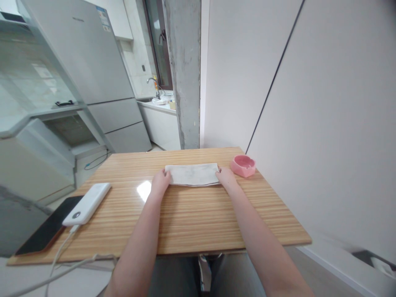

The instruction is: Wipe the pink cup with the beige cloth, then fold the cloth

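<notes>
A folded white cloth (194, 174) forms a long, flat strip across the wooden table (198, 227). Its left end is gripped by my left hand (161, 180), with the fingers closed round the edge. At the opposite end, my right hand (225, 176) pinches the cloth's right edge. The fingertips of both hands are partly hidden by the cloth. Just beyond my right hand sits a pink ashtray (243, 166), apart from the cloth.
A white power bank (87, 204) with a cable (63, 243) rests partly on a dark flat mat (51, 225) at the table's left. A pale wall panel (297, 123) runs along the right. Behind stand a fridge (83, 57) and a sink counter (161, 123).
</notes>
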{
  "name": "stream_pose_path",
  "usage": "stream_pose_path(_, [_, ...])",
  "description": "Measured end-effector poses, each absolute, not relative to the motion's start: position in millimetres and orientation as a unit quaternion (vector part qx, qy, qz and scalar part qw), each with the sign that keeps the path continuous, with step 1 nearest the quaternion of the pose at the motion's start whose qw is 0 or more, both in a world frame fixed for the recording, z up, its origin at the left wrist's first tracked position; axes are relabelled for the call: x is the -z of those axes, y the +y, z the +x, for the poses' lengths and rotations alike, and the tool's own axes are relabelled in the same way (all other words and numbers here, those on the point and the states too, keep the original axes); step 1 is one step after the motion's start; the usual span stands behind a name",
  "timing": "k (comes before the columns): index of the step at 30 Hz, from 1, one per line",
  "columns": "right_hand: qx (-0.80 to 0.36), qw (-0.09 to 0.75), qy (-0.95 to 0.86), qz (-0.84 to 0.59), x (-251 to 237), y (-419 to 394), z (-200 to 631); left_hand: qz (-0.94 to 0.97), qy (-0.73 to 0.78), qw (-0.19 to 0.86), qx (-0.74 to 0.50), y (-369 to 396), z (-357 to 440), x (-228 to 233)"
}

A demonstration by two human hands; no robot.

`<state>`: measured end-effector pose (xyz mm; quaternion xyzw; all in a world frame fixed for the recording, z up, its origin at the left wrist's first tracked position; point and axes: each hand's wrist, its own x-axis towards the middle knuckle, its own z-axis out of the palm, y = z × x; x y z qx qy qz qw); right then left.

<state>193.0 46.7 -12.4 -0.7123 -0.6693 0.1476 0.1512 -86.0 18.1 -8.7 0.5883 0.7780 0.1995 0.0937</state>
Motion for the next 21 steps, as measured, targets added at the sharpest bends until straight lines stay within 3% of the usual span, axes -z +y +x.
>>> stream_pose_path(12, [-0.145, 0.168, -0.658, -0.720, 14.3, 44.1, 194.3, 0.571, 0.805, 0.099, -0.126, 15.3, -87.6, 9.9])
stream_pose_path(17, [-0.083, 0.183, -0.649, -0.733, 13.1, 39.0, 189.8, 0.578, 0.795, 0.108, -0.148, 14.3, -84.8, 9.8])
stream_pose_path(21, [-0.057, 0.184, -0.724, -0.662, 13.8, 32.6, 179.6, 0.586, 0.781, 0.121, -0.178, 11.5, -85.6, 10.7])
